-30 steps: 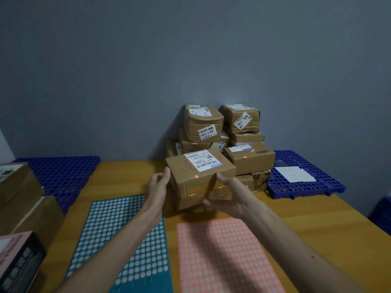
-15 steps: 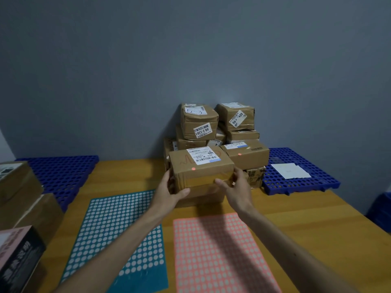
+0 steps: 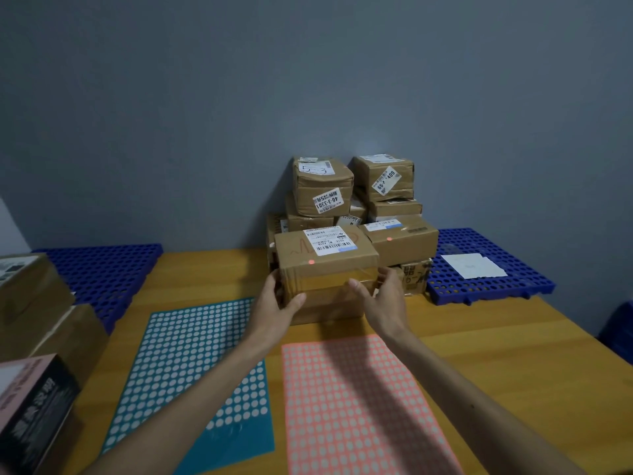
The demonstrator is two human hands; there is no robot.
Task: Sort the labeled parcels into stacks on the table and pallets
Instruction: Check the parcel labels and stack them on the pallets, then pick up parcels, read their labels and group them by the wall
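Note:
A brown cardboard parcel (image 3: 325, 265) with a white barcode label on top sits squarely on another box at the front of the pile. My left hand (image 3: 277, 308) grips its left end, thumb curled over the front face. My right hand (image 3: 383, 303) grips its right end, thumb on the taped front. Behind it stands a pile of several labeled parcels (image 3: 356, 200) against the grey wall. A red light dot shows on the held parcel's front edge.
A wooden table (image 3: 496, 354) carries a teal dotted mat (image 3: 191, 365) and a pink dotted mat (image 3: 356, 406) in front of me. Blue pallets lie at the back left (image 3: 102, 272) and back right (image 3: 486, 269), the right one with white papers. Larger boxes (image 3: 37, 313) stack at the left edge.
The parcel was held tilted and turned a second ago. It now lies level and square on the box below, farther back toward the pile, with both hands still on its ends.

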